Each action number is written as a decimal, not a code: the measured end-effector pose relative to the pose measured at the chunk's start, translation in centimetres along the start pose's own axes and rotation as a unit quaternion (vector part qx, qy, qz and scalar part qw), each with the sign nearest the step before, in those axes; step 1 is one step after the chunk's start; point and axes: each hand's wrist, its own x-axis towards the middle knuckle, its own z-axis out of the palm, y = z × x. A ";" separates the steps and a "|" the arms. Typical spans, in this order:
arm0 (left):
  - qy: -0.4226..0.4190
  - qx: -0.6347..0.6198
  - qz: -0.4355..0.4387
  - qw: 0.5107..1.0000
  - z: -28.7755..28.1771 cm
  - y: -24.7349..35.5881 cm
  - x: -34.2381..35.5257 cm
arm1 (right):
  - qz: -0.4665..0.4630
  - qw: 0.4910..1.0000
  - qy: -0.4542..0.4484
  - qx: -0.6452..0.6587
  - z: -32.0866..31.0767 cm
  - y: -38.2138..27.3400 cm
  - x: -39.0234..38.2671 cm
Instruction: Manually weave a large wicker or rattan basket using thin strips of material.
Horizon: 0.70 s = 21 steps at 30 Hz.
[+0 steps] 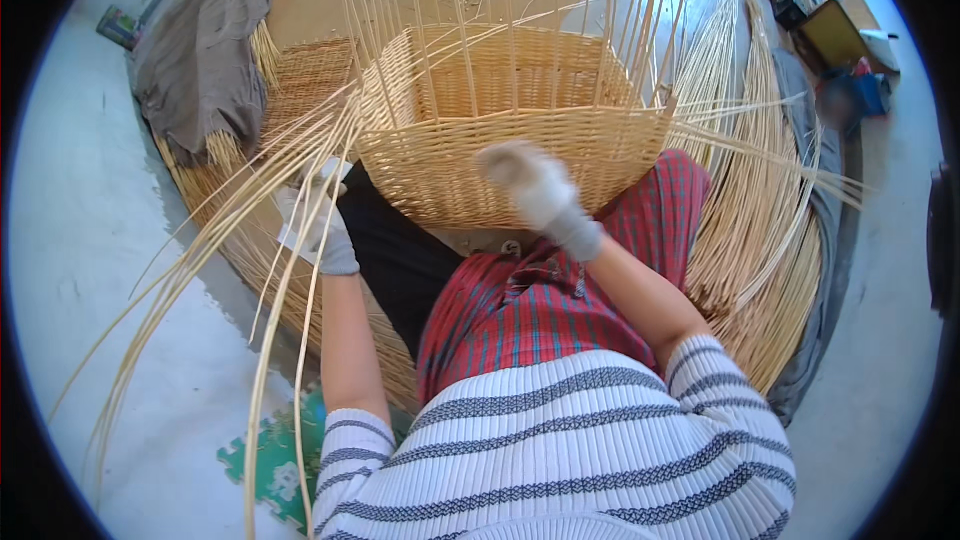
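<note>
A pale woven wicker basket (520, 165) sits at my lap, tilted, its open top facing away and upright stakes (511, 30) standing from its rim. My right hand (530, 188), in a white glove, is in front of its near wall and smeared by motion; whether it touches the wall or holds anything is unclear. My left hand (315, 218), also gloved, is beside the basket's left corner. Long loose wicker strands (255, 185) fan out from that corner, passing over the left hand and partly hiding its fingers. More strands (770, 152) stick out from the right corner.
Bundles of long wicker rods (745, 230) lie on the right, beside a grey cloth (800, 340). At the left are another cloth (210, 40) over rods and a brown woven panel (305, 85). A green foam mat (275, 455) lies lower left; a blue object (870, 92) stands far right.
</note>
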 end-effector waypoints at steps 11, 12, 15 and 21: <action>-0.039 -0.055 -0.097 0.993 2.2 9.8 -3.8 | -0.416 0.886 -0.203 0.026 16.2 -13.5 2.7; -0.039 -0.070 -0.105 0.991 2.5 10.1 -4.5 | -0.391 0.848 -0.356 -0.034 16.1 -13.0 2.7; -0.024 -0.103 -0.120 0.987 4.1 10.3 -3.2 | -0.348 0.873 -0.335 -0.073 14.3 -12.2 1.7; -0.105 -0.083 0.046 0.990 -0.8 4.3 7.0 | -0.126 0.968 -0.083 0.200 4.4 -1.6 4.4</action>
